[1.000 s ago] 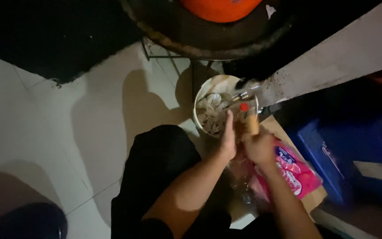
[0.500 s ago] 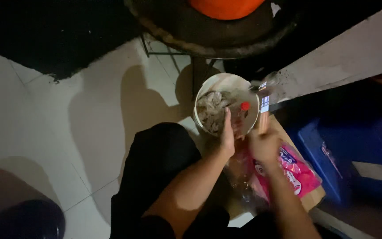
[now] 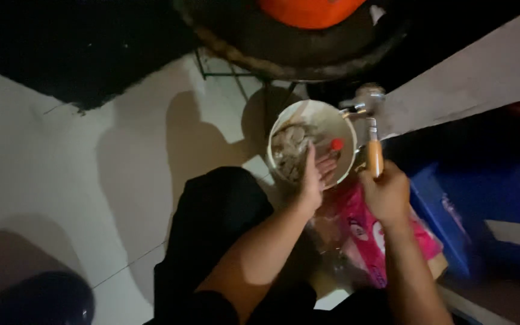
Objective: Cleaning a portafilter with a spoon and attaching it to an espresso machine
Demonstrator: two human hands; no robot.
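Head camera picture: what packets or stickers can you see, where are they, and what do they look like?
Pink packet: flat, crumpled plastic bag, pink with white patches, lying under the right hand, beside the white bowl.
Pale label: small light rectangle on the blue box at the right; too dim to tell more.
No screens or signs show.

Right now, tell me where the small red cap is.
In the head view, the small red cap sits inside the white bowl, right of centre, just above the left hand fingertips and left of the wooden-handled tool.
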